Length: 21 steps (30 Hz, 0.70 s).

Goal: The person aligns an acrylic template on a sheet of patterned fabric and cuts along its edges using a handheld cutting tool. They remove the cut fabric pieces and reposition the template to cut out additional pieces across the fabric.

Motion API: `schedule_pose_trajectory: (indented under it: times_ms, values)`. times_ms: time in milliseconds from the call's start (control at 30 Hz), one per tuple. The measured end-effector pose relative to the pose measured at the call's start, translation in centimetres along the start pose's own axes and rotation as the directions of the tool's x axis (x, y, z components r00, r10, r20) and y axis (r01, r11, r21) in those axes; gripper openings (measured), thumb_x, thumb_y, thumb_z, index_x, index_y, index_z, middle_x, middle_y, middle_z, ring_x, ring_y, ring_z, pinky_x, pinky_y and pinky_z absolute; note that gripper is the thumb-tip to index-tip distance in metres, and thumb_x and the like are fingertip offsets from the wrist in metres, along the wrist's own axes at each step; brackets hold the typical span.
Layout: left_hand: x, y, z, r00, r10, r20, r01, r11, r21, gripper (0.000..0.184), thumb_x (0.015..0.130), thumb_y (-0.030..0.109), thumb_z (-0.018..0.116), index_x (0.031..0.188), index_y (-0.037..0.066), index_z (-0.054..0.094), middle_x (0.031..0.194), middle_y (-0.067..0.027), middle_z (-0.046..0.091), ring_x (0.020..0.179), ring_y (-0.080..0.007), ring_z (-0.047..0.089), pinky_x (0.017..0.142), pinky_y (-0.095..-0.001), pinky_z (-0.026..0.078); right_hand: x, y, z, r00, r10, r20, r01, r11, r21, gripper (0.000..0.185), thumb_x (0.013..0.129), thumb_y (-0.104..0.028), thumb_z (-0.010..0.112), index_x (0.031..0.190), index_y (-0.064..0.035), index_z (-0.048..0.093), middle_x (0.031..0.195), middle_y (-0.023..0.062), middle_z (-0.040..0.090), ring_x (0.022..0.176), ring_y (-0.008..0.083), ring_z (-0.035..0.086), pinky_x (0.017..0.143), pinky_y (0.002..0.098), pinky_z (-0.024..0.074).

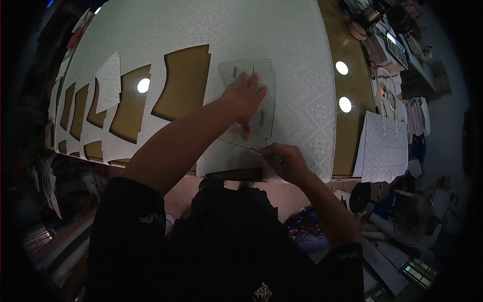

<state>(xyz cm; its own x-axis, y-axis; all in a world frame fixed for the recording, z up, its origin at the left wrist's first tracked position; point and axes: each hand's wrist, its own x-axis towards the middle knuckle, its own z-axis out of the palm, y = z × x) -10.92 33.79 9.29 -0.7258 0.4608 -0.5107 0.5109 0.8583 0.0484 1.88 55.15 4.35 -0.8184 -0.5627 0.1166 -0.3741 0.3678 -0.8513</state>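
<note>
Head view: at the near edge of the white, zigzag-and-diamond-patterned sheet (307, 90) lies a dark, narrow, wedge-shaped opening (236, 174). Just beyond it, the right hand (284, 160) pinches a slim, pen-like tool with a metallic shaft (255, 149); whether it carries a blade or a marking point cannot be told. Its tip meets the near edge of the clear, flat, tapered template (265, 108), which lies on the sheet. The left hand (245, 100) is spread palm-down on the template, fingers pointing away from the body. To its left, large curved-sided openings (183, 75) expose the brown tabletop (347, 143); a loose white patterned piece (108, 83) overlaps some of them.

Step in hand, as judged: following the template's near edge with the tool. The next move calls for firm, even left-hand pressure and a tip kept against the edge, since template slip would spoil the line.
</note>
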Motion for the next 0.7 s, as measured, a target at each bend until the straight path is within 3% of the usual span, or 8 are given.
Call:
schedule_pose_trajectory:
  times_ms: [133, 200, 300, 433, 533, 600, 633, 700]
  values:
    - [0.3, 0.1, -0.3, 1.0, 0.013, 0.028, -0.015, 0.998, 0.064, 0.153, 0.049, 0.058, 0.1, 0.166, 0.006, 0.017, 0.171, -0.0322, 0.01, 0.156, -0.0554, 0.016, 0.122, -0.0547, 0.037, 8.0, -3.7, 12.6, 0.962, -0.102, -0.252, 0.121, 0.991, 0.062, 0.012, 0.091, -0.007, 0.067, 0.103, -0.0054, 0.066, 0.094, 0.0161, 0.072, 0.083, 0.0354, 0.073, 0.069, 0.0456, 0.0576]
    - [0.0, 0.0, -0.4, 0.999, 0.031, 0.019, -0.032, 0.997, 0.065, 0.153, 0.049, 0.058, 0.1, 0.166, 0.005, 0.017, 0.171, -0.0327, 0.009, 0.156, -0.0555, 0.016, 0.121, -0.0549, 0.038, 9.2, -6.3, 14.5, 0.987, -0.154, -0.047, 0.141, 0.969, -0.204, 0.015, 0.092, -0.011, 0.063, 0.106, -0.0047, 0.065, 0.097, 0.016, 0.072, 0.083, 0.0355, 0.072, 0.067, 0.0483, 0.0572]
    - [-0.1, 0.1, -0.7, 0.999, 0.03, 0.039, -0.032, 0.998, 0.056, 0.153, 0.05, 0.058, 0.1, 0.166, 0.005, 0.016, 0.17, -0.0332, 0.009, 0.156, -0.0558, 0.016, 0.122, -0.055, 0.037, 6.1, -7.3, 12.9, 0.968, -0.251, -0.02, 0.249, 0.967, -0.052, 0.015, 0.091, -0.012, 0.064, 0.105, -0.0062, 0.065, 0.097, 0.0151, 0.073, 0.083, 0.0348, 0.073, 0.067, 0.0479, 0.0578]
    - [0.2, -0.2, -0.1, 0.997, 0.065, 0.033, -0.066, 0.997, 0.047, 0.152, 0.05, 0.059, 0.099, 0.166, 0.005, 0.016, 0.17, -0.0335, 0.009, 0.156, -0.056, 0.016, 0.123, -0.0547, 0.036, -0.4, -4.7, 8.2, 0.983, -0.144, 0.119, 0.15, 0.987, -0.05, 0.033, 0.087, -0.007, 0.073, 0.119, -0.0074, 0.069, 0.109, 0.0128, 0.077, 0.089, 0.0331, 0.076, 0.075, 0.0408, 0.0612]
    - [0.6, -0.4, 0.9, 0.998, 0.067, -0.011, -0.066, 0.994, 0.084, 0.153, 0.049, 0.06, 0.1, 0.167, 0.008, 0.016, 0.172, -0.0288, 0.009, 0.156, -0.0538, 0.017, 0.117, -0.0589, 0.043, -3.9, -4.2, 6.7, 0.995, 0.056, -0.087, -0.054, 0.998, 0.02, 0.03, 0.086, -0.003, 0.076, 0.115, -0.007, 0.071, 0.108, 0.013, 0.078, 0.091, 0.0319, 0.077, 0.076, 0.0374, 0.0616]
    - [0.5, -0.4, 0.5, 0.999, 0.035, -0.019, -0.034, 0.997, 0.065, 0.153, 0.048, 0.061, 0.1, 0.166, 0.007, 0.018, 0.172, -0.0293, 0.01, 0.156, -0.0537, 0.018, 0.116, -0.0594, 0.043, -4.9, -5.4, 6.1, 0.876, 0.25, -0.413, -0.26, 0.965, 0.032, 0.026, 0.088, 0.0, 0.078, 0.112, -0.004, 0.072, 0.102, 0.0136, 0.078, 0.089, 0.0277, 0.078, 0.078, 0.0344, 0.0598]
    - [0.6, -0.4, 0.5, 0.997, 0.067, -0.026, -0.065, 0.996, 0.068, 0.153, 0.048, 0.061, 0.1, 0.166, 0.007, 0.018, 0.172, -0.0293, 0.01, 0.156, -0.0537, 0.018, 0.116, -0.0594, 0.043, -5.0, -6.0, 6.2, 0.863, 0.261, -0.433, -0.28, 0.96, 0.021, 0.026, 0.088, 0.0, 0.078, 0.112, -0.004, 0.072, 0.102, 0.0136, 0.078, 0.089, 0.0277, 0.078, 0.078, 0.0344, 0.0598]
    - [0.6, -0.6, 0.6, 0.999, 0.049, -0.019, -0.047, 0.997, 0.056, 0.154, 0.048, 0.061, 0.1, 0.166, 0.006, 0.018, 0.171, -0.0296, 0.01, 0.156, -0.0534, 0.018, 0.116, -0.0595, 0.044, -4.9, -6.9, 6.6, 0.67, 0.421, -0.612, -0.456, 0.883, 0.108, 0.015, 0.093, -0.004, 0.076, 0.108, -0.001, 0.072, 0.098, 0.015, 0.077, 0.087, 0.0228, 0.077, 0.078, 0.0325, 0.0577]
